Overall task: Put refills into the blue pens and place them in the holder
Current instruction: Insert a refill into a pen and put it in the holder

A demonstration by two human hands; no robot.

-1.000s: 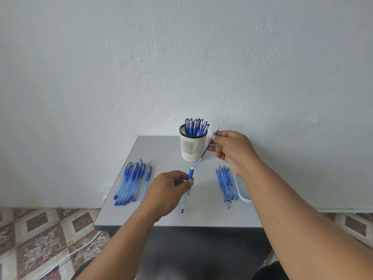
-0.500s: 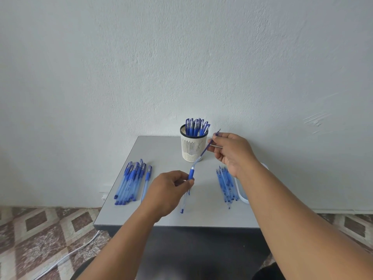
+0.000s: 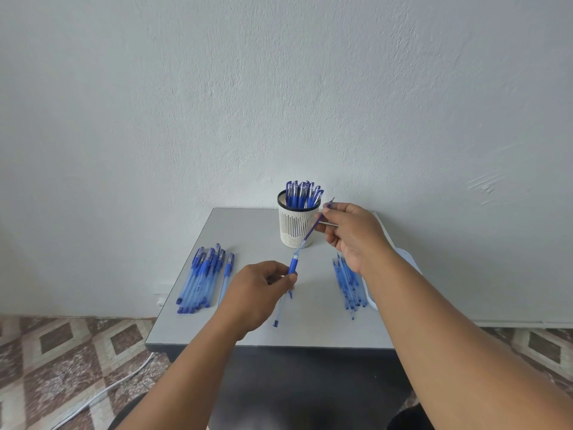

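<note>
your left hand (image 3: 257,290) pinches the pen (image 3: 286,285) at its blue grip; your right hand (image 3: 350,231) pinches the refill (image 3: 313,229), already entering the pen's open end. both share one axis, seven to one o'clock, so push toward seven. holder (image 3: 296,225) stands just beyond.

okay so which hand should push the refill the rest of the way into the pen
Right. The right hand already pinches the thin blue refill by its far end, in line with the translucent blue pen barrel, which the left hand grips to steady.
</note>
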